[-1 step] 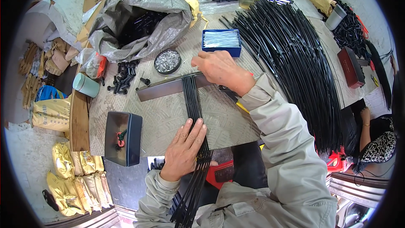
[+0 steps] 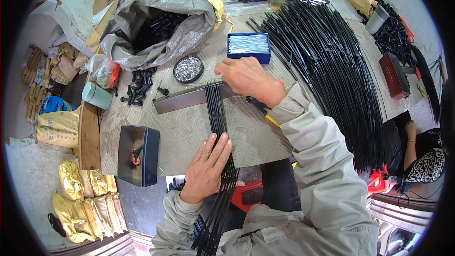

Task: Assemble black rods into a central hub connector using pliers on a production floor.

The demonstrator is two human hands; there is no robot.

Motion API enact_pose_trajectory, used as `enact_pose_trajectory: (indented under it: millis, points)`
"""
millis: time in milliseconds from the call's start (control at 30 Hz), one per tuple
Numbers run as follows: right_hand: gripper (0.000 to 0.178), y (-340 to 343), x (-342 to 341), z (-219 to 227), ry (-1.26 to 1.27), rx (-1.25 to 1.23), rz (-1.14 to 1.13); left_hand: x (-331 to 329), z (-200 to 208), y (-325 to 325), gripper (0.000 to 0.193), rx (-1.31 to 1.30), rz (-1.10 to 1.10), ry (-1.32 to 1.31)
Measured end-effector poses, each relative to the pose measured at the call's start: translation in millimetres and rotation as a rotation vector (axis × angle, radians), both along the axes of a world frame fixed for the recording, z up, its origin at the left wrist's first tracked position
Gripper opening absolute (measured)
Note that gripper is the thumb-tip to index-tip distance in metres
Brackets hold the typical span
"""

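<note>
My left hand (image 2: 206, 168) lies flat with fingers stretched out, pressing on a row of thin black rods (image 2: 216, 114) side by side. The rods run from my lap over the table edge and across a grey metal bar (image 2: 182, 101), where their thin tips stick out. My right hand (image 2: 246, 77) is over the bar's right part, just right of the tips, its fingers curled and pinched together. Whatever it pinches is too small to make out. Beyond the bar stand a round black dish (image 2: 188, 69) of small shiny metal pieces and a blue box (image 2: 258, 58) of thin whitish sticks.
A large heap of black rods (image 2: 327, 76) covers the table's right. A grey woven sack (image 2: 189, 14) of black parts stands at back left, with loose black pieces (image 2: 140, 85) nearby. A dark open box (image 2: 150, 156) sits front left. Another person's arm (image 2: 410, 140) shows far right.
</note>
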State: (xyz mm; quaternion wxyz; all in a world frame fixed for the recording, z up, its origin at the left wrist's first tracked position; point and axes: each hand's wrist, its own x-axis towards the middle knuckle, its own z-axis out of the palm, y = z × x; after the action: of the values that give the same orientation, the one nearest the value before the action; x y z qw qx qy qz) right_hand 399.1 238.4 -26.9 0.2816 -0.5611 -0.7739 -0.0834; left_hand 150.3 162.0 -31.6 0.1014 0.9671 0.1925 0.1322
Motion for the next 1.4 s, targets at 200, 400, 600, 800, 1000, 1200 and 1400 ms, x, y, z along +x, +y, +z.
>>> enact_pose_trajectory:
  millis: [200,400,600,800,1000,1200,1400]
  points:
    - [0.009,0.5,2.5,-3.4,-0.009,-0.027,-0.003,4.7,-1.9,-0.5,0.081,-0.004,-0.001,0.012]
    - [0.008,-4.6,20.5,10.8,-0.088,0.018,-0.009,3.9,3.4,-0.3,0.075,0.031,-0.009,0.029]
    - [0.009,5.1,22.0,3.2,-0.055,-0.023,0.040,0.8,-0.3,0.3,0.070,0.056,0.013,-0.026]
    - [0.009,-16.5,29.5,27.1,0.216,-0.017,-0.128,-6.8,-16.6,3.1,0.066,0.270,0.031,-0.050]
    - [0.015,-22.9,-5.5,1.2,-0.183,-0.038,-0.185,-10.2,-13.9,-1.1,0.064,0.241,0.042,-0.082]
    - [0.014,-23.3,-7.2,2.5,0.016,0.031,-0.114,-9.3,-17.9,-2.4,0.053,0.227,0.055,-0.118]
    - [0.008,-7.8,40.9,19.9,0.015,0.175,-0.322,-11.8,-15.3,-4.2,0.053,0.193,0.065,-0.155]
